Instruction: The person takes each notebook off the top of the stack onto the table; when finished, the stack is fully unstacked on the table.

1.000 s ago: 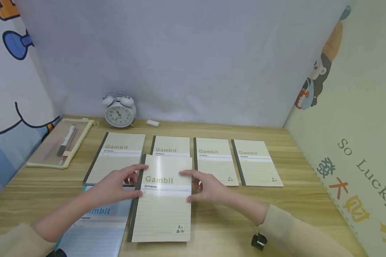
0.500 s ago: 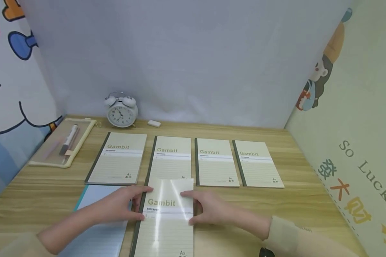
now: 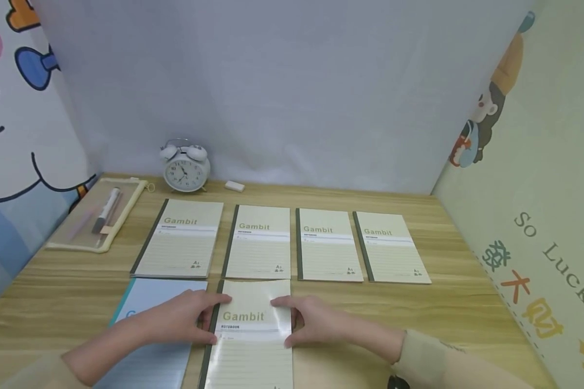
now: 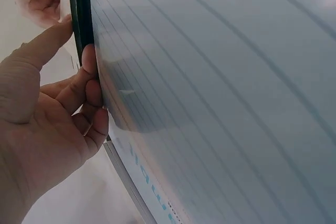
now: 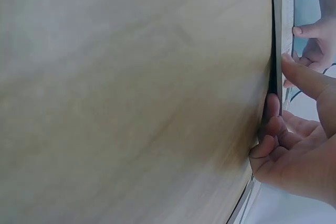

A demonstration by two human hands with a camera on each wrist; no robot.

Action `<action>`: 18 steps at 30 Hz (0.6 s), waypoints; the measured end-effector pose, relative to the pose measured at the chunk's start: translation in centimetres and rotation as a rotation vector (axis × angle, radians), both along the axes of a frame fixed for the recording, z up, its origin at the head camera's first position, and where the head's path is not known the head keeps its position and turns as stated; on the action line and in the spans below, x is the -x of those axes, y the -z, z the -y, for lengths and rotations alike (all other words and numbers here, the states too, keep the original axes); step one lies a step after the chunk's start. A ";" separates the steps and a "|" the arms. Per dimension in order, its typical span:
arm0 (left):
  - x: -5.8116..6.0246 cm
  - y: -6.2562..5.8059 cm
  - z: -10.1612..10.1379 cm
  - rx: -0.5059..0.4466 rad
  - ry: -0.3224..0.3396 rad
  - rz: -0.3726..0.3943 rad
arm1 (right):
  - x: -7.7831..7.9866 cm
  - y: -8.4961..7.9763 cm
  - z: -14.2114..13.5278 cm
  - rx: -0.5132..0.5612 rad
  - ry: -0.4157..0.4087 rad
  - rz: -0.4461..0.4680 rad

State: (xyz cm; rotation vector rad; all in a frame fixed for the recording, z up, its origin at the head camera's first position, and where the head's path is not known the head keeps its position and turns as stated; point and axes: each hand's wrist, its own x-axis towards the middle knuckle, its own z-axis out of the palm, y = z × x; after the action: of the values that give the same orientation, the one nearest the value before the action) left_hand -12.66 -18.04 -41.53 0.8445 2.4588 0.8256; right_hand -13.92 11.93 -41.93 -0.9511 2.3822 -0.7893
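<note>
A cream Gambit notebook (image 3: 253, 356) with a dark spine lies at front centre, its lower edge cut off by the head view. My left hand (image 3: 182, 316) holds it by the spine; the left wrist view shows the thumb over the dark spine (image 4: 79, 17) and curled fingertips low against its side. Across from it, my right hand (image 3: 316, 321) grips the right edge between thumb and fingers. In the right wrist view, those fingertips (image 5: 269, 148) sit low by the table. Partly hidden under my left forearm is a blue notebook (image 3: 160, 359), just left of the cream one.
Behind runs a row of cream notebooks: a leftmost one (image 3: 177, 254), one directly beyond my hands (image 3: 257, 256), and two more to the right (image 3: 328, 256) (image 3: 391, 259). Farther back are a zip pouch with pens (image 3: 78, 232), a white alarm clock (image 3: 186, 172) and an eraser (image 3: 234, 186).
Both hands have drawn the cream notebook toward me. It overlapped the second notebook of the back row; now that one shows fully, with the held notebook's top edge just in front.
</note>
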 end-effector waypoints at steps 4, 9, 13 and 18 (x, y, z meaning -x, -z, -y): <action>0.2 0.0 -0.1 0.022 0.016 -0.035 | 0.3 0.1 0.2 -0.031 -0.006 -0.040; 0.2 -0.1 -0.2 0.032 0.024 -0.054 | 0.3 0.2 0.3 -0.075 -0.009 -0.091; 0.5 -0.2 0.0 0.036 0.017 -0.056 | 0.6 -0.1 0.2 -0.068 -0.003 -0.070; 1.2 -1.6 0.7 0.057 -0.033 -0.141 | 1.5 -1.8 0.5 -0.036 0.041 -0.066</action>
State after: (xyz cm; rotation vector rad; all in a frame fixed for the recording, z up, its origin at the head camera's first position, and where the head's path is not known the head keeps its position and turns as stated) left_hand -13.84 -18.76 -39.89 0.8712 2.6118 0.7259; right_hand -15.39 11.39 -40.12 -0.9299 2.4720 -0.7378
